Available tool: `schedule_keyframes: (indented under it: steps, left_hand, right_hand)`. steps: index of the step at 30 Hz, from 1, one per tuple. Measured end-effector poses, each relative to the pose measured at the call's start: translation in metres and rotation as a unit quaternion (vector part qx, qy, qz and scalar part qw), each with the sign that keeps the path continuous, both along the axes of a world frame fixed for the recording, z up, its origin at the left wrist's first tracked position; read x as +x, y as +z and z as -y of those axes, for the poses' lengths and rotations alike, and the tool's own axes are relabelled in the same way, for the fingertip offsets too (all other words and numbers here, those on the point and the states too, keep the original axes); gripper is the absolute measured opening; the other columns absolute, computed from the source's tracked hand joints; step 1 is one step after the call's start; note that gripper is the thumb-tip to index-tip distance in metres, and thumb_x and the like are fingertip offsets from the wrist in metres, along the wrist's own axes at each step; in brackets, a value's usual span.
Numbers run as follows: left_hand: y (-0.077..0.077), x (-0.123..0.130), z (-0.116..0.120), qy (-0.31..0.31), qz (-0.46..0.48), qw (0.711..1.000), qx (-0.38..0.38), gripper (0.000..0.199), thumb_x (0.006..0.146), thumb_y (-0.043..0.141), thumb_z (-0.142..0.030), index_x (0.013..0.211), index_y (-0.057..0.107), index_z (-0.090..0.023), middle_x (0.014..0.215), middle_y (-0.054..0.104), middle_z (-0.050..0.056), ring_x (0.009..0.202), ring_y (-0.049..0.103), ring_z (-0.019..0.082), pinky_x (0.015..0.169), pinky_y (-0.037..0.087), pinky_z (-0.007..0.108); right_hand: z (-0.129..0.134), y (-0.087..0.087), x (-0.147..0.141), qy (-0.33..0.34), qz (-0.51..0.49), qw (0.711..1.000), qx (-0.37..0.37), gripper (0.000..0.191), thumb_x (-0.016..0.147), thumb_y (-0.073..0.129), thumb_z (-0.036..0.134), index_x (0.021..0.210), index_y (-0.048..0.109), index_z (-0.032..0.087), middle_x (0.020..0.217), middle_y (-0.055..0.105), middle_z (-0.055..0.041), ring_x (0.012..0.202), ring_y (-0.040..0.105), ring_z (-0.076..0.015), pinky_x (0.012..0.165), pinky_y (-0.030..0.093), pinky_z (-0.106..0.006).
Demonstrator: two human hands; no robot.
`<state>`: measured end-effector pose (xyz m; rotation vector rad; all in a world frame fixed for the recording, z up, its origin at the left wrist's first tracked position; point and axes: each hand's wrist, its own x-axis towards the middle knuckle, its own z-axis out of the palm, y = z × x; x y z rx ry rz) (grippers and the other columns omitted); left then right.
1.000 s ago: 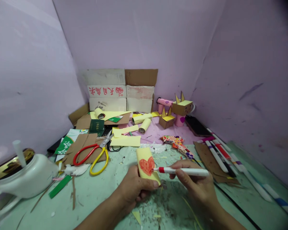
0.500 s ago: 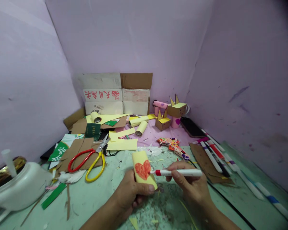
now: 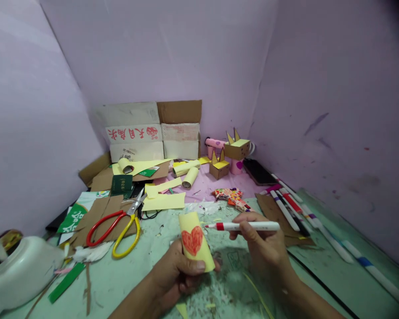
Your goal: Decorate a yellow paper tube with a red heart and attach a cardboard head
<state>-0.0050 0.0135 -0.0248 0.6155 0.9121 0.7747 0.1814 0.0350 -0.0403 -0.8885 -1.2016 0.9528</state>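
In the head view, my left hand [image 3: 179, 268] is closed around the lower end of a yellow paper tube [image 3: 190, 221], thumb across its front. A red heart [image 3: 192, 241], filled in with marker strokes, faces me on the tube. My right hand [image 3: 264, 246] pinches a white marker [image 3: 261, 226] with a red collar, held level. Its red tip points left, just right of the tube and apart from it. A patterned hot glue gun [image 3: 231, 197] lies beyond my right hand.
Scissors [image 3: 124, 221] with red and yellow handles lie on cardboard at left. A white pot-like vessel [image 3: 26, 270] stands at the left edge. Several markers [image 3: 335, 243] lie at right near a phone [image 3: 259, 172]. Cardboard animal pieces [image 3: 219, 168] and yellow tubes [image 3: 190, 177] sit at the back.
The marker tip has come off the heart and moved slightly away from the tube. The tube is tilted a little more. The whole view has shifted slightly, with the background further left.
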Motion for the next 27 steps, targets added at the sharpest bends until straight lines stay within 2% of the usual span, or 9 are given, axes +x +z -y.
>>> schedule_keyframes:
  steps: [6, 10, 15, 20, 24, 27]
  left_hand:
    - [0.001, 0.001, 0.001, -0.003, -0.006, 1.0, 0.005, 0.044, 0.038, 0.083, -0.025, 0.072, 0.059, -0.011, 0.067, 0.071, 0.01, 0.028, 0.03, -0.002, 0.03, 0.008, 0.017]
    - [0.001, 0.0, 0.002, -0.004, -0.015, 1.0, 0.005, 0.045, 0.038, 0.083, -0.024, 0.074, 0.059, -0.012, 0.067, 0.072, 0.01, 0.029, 0.031, -0.001, 0.031, 0.009, 0.017]
    - [0.002, 0.0, 0.001, -0.004, -0.032, 0.999, 0.004, 0.047, 0.038, 0.084, -0.027, 0.075, 0.06, -0.012, 0.067, 0.071, 0.009, 0.03, 0.03, -0.001, 0.031, 0.01, 0.016]
    - [-0.003, 0.002, 0.0, 0.0, -0.09, 0.994, 0.066, 0.042, 0.045, 0.081, -0.034, 0.074, 0.064, -0.009, 0.049, 0.058, 0.0, 0.029, 0.027, 0.0, 0.029, 0.012, 0.017]
    - [-0.003, 0.005, 0.0, 0.013, -0.146, 0.987, 0.068, 0.03, 0.05, 0.076, -0.033, 0.068, 0.063, -0.012, 0.034, 0.043, -0.007, 0.027, 0.025, 0.003, 0.027, 0.014, 0.017]
    - [-0.001, 0.007, 0.0, 0.01, -0.156, 0.985, 0.072, 0.026, 0.052, 0.074, -0.029, 0.068, 0.062, -0.012, 0.036, 0.047, -0.006, 0.027, 0.027, 0.004, 0.026, 0.015, 0.017]
  right_hand:
    - [0.004, 0.001, -0.002, 0.025, 0.019, 0.999, -0.011, 0.025, 0.08, 0.069, 0.043, 0.077, 0.07, 0.018, 0.057, 0.068, -0.0035, 0.051, 0.06, -0.0177, 0.047, 0.044, -0.027]
    - [0.004, 0.002, -0.003, 0.03, 0.017, 0.999, -0.009, 0.023, 0.079, 0.07, 0.041, 0.079, 0.07, 0.019, 0.058, 0.069, -0.0031, 0.055, 0.064, -0.0193, 0.052, 0.049, -0.029]
    - [0.005, 0.001, -0.002, 0.047, 0.014, 0.999, -0.007, 0.025, 0.08, 0.068, 0.043, 0.076, 0.07, 0.019, 0.057, 0.069, -0.0031, 0.053, 0.062, -0.0181, 0.049, 0.046, -0.027]
    - [0.008, 0.003, -0.005, 0.002, 0.009, 1.0, -0.028, 0.024, 0.079, 0.069, 0.044, 0.077, 0.07, 0.019, 0.057, 0.068, -0.0029, 0.051, 0.057, -0.0171, 0.049, 0.04, -0.027]
    - [0.012, 0.008, -0.01, -0.012, 0.03, 0.999, -0.021, 0.018, 0.075, 0.073, 0.038, 0.074, 0.072, 0.02, 0.058, 0.068, -0.0027, 0.056, 0.06, -0.0186, 0.054, 0.042, -0.029]
    - [0.013, 0.01, -0.012, -0.01, 0.044, 0.999, -0.01, 0.012, 0.074, 0.073, 0.033, 0.073, 0.074, 0.021, 0.06, 0.069, -0.0019, 0.058, 0.061, -0.0187, 0.057, 0.045, -0.029]
